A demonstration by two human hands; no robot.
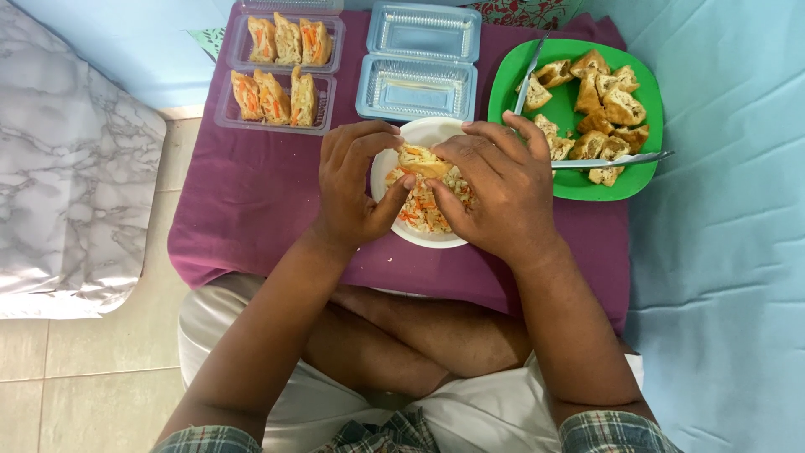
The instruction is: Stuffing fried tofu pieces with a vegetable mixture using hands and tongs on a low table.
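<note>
From the head camera I look straight down at a purple cloth [251, 210] spread over a low surface. In the upper left of the frame I see a clear plastic tray [277, 101] holding three stuffed tofu pieces with orange shreds showing, and just above it a second clear tray [289, 42] with three more. At top centre sits an empty clear clamshell box [417, 63], opened flat. In the upper right a green plate [579, 180] carries a heap of fried tofu puffs [599, 105]; a knife [530, 75] leans on its left rim and a second metal utensil [612, 159] lies across its lower part.

At centre I see a white bowl [428, 239] filled with shredded carrot and vegetable filling [423, 210]. Directly above it, both hands meet around one tofu pouch [422, 159]. My left hand [352, 189] grips its left side with curled fingers, thumb pointing right. My right hand [499, 189] grasps its right side, fingers arched over the bowl and partly hiding it. Both forearms run down toward the bottom of the frame, over crossed legs.
</note>
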